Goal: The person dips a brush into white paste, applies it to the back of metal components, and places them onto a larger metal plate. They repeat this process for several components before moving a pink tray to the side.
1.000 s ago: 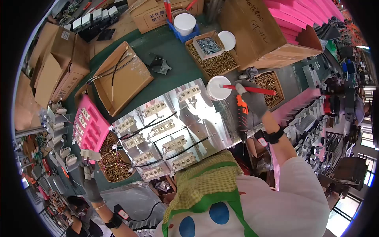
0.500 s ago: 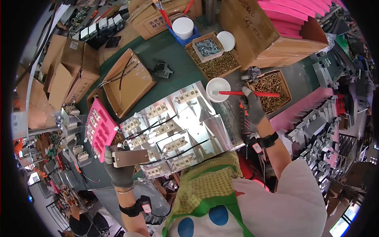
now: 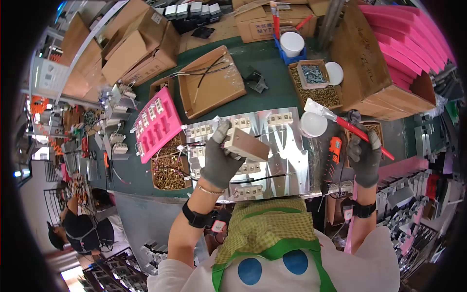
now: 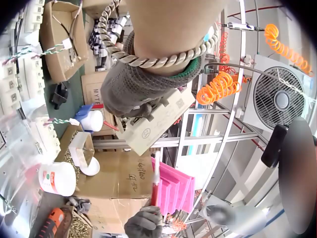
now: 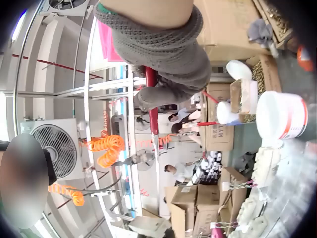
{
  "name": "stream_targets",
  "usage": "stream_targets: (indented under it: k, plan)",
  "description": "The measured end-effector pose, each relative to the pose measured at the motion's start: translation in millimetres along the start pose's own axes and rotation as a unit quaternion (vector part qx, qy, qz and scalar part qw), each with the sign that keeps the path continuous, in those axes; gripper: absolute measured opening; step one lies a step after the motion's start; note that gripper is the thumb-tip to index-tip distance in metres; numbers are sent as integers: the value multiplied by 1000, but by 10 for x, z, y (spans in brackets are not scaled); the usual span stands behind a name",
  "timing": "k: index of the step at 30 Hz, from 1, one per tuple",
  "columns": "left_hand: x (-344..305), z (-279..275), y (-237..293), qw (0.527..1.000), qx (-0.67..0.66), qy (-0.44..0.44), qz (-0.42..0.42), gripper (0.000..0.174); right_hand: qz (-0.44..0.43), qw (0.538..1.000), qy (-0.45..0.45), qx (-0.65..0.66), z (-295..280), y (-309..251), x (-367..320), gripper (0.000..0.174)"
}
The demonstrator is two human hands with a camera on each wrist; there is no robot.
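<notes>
In the head view my gloved left hand (image 3: 219, 160) grips a cream block-shaped module (image 3: 248, 144) with a flat, copper-grey metal face turned up. It is held over shiny metal plates (image 3: 294, 168) that carry rows of similar cream modules and black cables. The left wrist view shows the printed cream side of the held module (image 4: 161, 119). My gloved right hand (image 3: 365, 158) holds a red-handled brush (image 3: 354, 129) by the handle. Its pale bristles point left, overlapping the top edge of a white tub (image 3: 314, 125) in this view.
A pink foam tray (image 3: 158, 129) with cream modules lies left, beside boxes of brass screws (image 3: 170, 173). An orange-black power screwdriver (image 3: 333, 152) lies between the plates and my right hand. Behind stand a shallow cardboard tray (image 3: 214, 92) and a large carton (image 3: 362, 63).
My left hand has brought the module from the left, beyond the pink tray, to over the metal plates. The brush tip has come up out of the white tub in my right hand.
</notes>
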State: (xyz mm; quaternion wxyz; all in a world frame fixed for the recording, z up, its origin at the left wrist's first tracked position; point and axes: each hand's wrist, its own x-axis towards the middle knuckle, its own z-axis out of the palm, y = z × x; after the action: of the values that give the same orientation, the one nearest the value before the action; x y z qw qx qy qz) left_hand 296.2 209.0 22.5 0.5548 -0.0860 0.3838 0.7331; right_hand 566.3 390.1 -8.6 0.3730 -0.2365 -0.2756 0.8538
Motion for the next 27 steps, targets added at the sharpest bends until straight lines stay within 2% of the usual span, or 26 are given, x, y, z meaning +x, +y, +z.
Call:
stream_targets:
  k: [1, 2, 4, 5, 6, 7, 8, 9, 10, 15, 18, 20, 22, 25, 27]
  plan:
    - [-17, 17, -1, 1000, -22, 20, -4, 14, 11, 999, -44, -5, 155, -33, -19, 38]
    - [-26, 3, 11, 1000, -28, 5, -9, 13, 19, 996, -86, -11, 283, -40, -41, 38]
    - [-28, -79, 40, 998, -59, -28, -20, 12, -16, 994, -97, -47, 546, 52, -130, 38]
    - [-68, -83, 59, 998, -34, -45, 2, 13, -35, 992, -101, -64, 668, 98, -163, 38]
    - [-122, -64, 77, 998, -7, -62, 23, 13, -39, 983, -146, -108, 766, 124, -179, 40]
    - [-184, -24, 94, 996, 19, -77, 43, 13, -44, 975, -118, -185, 912, 131, -246, 41]
    - [-300, 151, 146, 999, 8, -14, 41, 15, -67, 955, -154, -244, 1005, 139, -260, 41]
    - [-301, 92, 171, 999, -20, -35, 32, 15, -91, 930, -188, -303, 1089, 152, -271, 41]
    - [-286, 2, 189, 997, -49, -56, 22, 15, -104, 926, -154, -330, 1206, 188, -315, 42]
    - [-404, -47, 280, 992, -75, -102, 18, 13, -88, 909, -207, -352, 1338, 198, -309, 43]
    - [-407, -148, 244, 982, 64, -117, 135, 16, -80, 903, -203, -369, 1395, 201, -318, 43]
    - [-416, -187, 216, 956, 170, -104, 214, 23, -67, 898, -201, -386, 1427, 175, -318, 42]
    - [-406, -214, 192, 940, 207, -116, 246, 28, -41, 890, -205, -405, 1439, 113, -317, 41]
    - [-395, -258, 193, 954, 145, -155, 211, 30, -47, 869, -218, -442, 1414, 33, -300, 37]
    - [-394, -251, 215, 973, 82, -139, 167, 28, -54, 848, -239, -470, 1373, -30, -283, 34]
